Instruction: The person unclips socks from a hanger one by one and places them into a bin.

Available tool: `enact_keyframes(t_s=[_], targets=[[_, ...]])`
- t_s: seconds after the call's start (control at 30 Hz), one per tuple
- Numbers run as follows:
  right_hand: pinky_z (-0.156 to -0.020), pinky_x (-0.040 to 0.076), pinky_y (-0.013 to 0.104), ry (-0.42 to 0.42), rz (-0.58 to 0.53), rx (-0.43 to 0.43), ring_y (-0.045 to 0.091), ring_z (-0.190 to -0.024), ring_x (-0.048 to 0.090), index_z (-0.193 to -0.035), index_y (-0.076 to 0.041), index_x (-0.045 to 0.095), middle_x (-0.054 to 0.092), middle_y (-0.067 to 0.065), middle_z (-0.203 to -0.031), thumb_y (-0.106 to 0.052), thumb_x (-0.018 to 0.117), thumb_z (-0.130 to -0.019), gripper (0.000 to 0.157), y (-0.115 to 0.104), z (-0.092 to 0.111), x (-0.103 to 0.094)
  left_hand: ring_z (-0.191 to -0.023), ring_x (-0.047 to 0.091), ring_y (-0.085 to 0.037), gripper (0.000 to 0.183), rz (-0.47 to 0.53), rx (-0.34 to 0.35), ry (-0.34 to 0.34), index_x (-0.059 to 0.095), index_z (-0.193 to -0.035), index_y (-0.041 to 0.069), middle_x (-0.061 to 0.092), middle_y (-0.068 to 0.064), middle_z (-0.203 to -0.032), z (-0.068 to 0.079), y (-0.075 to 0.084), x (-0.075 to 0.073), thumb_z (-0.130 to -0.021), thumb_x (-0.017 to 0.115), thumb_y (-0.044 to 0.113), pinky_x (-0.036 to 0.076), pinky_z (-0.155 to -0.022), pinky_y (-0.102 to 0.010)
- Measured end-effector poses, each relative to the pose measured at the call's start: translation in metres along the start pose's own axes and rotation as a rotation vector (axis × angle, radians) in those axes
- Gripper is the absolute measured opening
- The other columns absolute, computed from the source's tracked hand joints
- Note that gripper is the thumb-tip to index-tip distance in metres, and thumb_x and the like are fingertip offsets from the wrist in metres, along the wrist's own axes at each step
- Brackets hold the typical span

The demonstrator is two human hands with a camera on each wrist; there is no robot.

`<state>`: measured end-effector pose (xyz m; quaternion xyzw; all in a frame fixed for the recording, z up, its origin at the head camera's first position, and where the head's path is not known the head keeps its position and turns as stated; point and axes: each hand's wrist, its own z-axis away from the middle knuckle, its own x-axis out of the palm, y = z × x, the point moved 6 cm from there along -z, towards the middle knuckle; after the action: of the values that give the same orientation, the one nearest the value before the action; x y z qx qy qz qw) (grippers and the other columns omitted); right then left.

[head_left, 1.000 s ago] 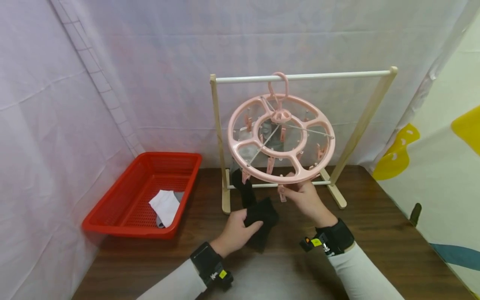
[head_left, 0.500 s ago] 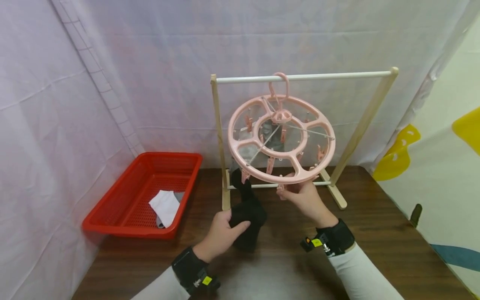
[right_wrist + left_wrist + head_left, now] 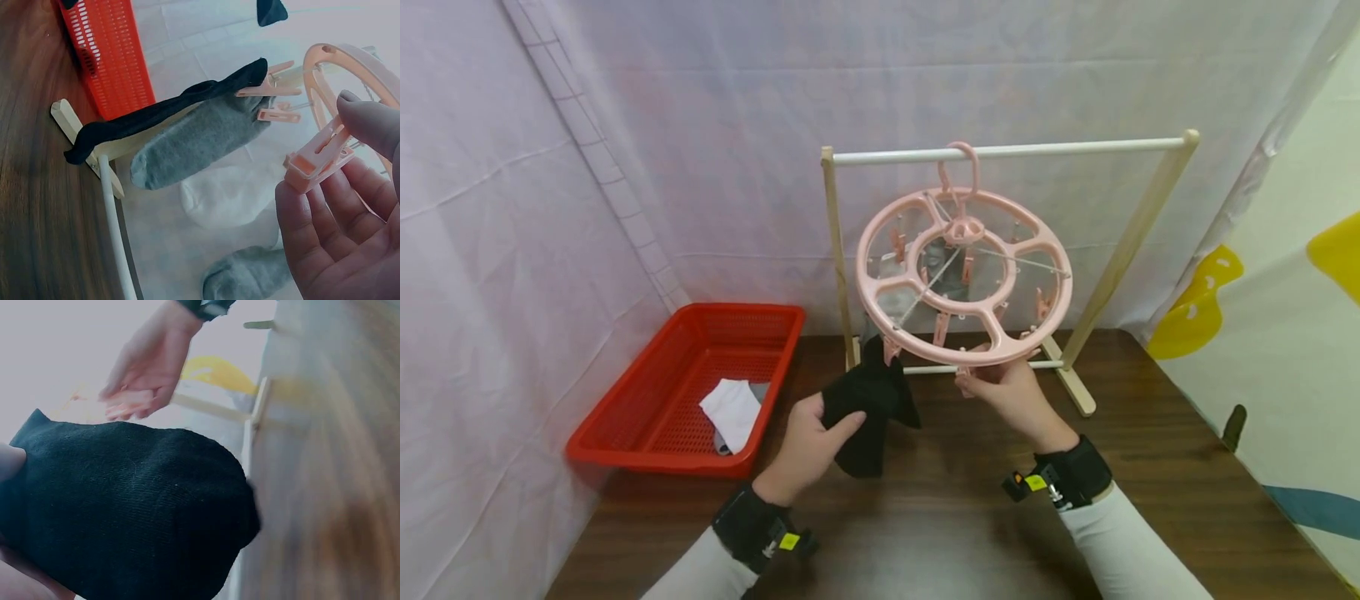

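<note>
In the head view my left hand grips a black sock, thumb on top, in front of the round pink clip hanger. The left wrist view shows this sock close up, hiding much of what lies behind it. At the hanger's front rim my right hand pinches a pink clothespin between thumb and fingers; no cloth shows in it. Beside it, in the right wrist view, another black sock and a grey sock hang from clips. A white sock and another grey sock hang farther over.
The hanger hooks over the white rail of a wooden-legged stand. At the left of the brown table stands a red basket with a white cloth piece and something grey in it. White curtains close off the back and left.
My left hand has moved left and slightly up with the black sock, which now covers most of the hanging black sock in the head view. The right hand stays at the same clothespin.
</note>
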<state>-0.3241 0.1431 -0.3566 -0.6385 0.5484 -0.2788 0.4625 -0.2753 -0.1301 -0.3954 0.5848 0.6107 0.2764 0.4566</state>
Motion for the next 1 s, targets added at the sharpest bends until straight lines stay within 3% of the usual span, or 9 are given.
enact_keyframes(t_s=[0.17,0.3,0.6,0.77,1.0], targets=[[-0.065,0.059,0.031,0.000,0.008,0.003,0.015,-0.072,0.066,-0.097,0.007,0.061,0.066,0.002,-0.079,0.001,0.071,-0.083,0.018,-0.001,-0.001,0.000,-0.083,0.070,-0.019,0.025,-0.021,0.045,0.064,0.066,-0.115,0.011,0.073,-0.009,-0.106,-0.006,0.009,-0.028,-0.092,0.067,0.019,0.059,-0.075,-0.035],[-0.064,0.058,0.031,-0.004,0.022,-0.002,0.016,-0.071,0.066,-0.096,0.007,0.062,0.066,0.005,-0.079,0.001,0.071,-0.084,0.017,-0.003,0.000,0.000,-0.092,0.069,-0.016,0.031,-0.045,0.063,0.171,0.066,-0.119,0.006,0.072,-0.013,-0.111,-0.012,0.013,-0.054,-0.090,0.069,0.015,0.058,-0.078,-0.031],[-0.064,0.058,0.031,-0.003,0.018,-0.001,0.017,-0.071,0.065,-0.098,0.006,0.062,0.066,0.006,-0.080,0.003,0.071,-0.083,0.018,0.003,0.000,0.000,-0.093,0.064,-0.018,0.036,-0.063,-0.091,0.397,0.065,-0.118,0.009,0.070,-0.005,-0.108,-0.016,0.009,-0.111,-0.090,0.069,0.030,0.055,-0.079,-0.026],[-0.063,0.058,0.032,-0.010,0.028,-0.023,0.018,-0.071,0.065,-0.099,0.005,0.062,0.065,0.007,-0.080,0.004,0.071,-0.083,0.018,0.020,-0.002,-0.003,-0.093,0.064,-0.015,0.035,-0.131,-0.120,0.487,0.067,-0.115,0.010,0.070,-0.003,-0.107,-0.015,0.008,-0.133,-0.090,0.068,0.034,0.053,-0.078,-0.023],[-0.063,0.058,0.033,-0.010,0.049,-0.043,0.020,-0.071,0.065,-0.097,-0.001,0.063,0.064,0.013,-0.081,-0.004,0.075,-0.082,0.019,0.025,-0.002,-0.004,-0.085,0.064,-0.012,0.033,-0.211,-0.176,0.587,0.069,-0.114,0.008,0.071,0.002,-0.099,-0.015,0.007,-0.157,-0.089,0.069,0.030,0.053,-0.073,-0.021]])
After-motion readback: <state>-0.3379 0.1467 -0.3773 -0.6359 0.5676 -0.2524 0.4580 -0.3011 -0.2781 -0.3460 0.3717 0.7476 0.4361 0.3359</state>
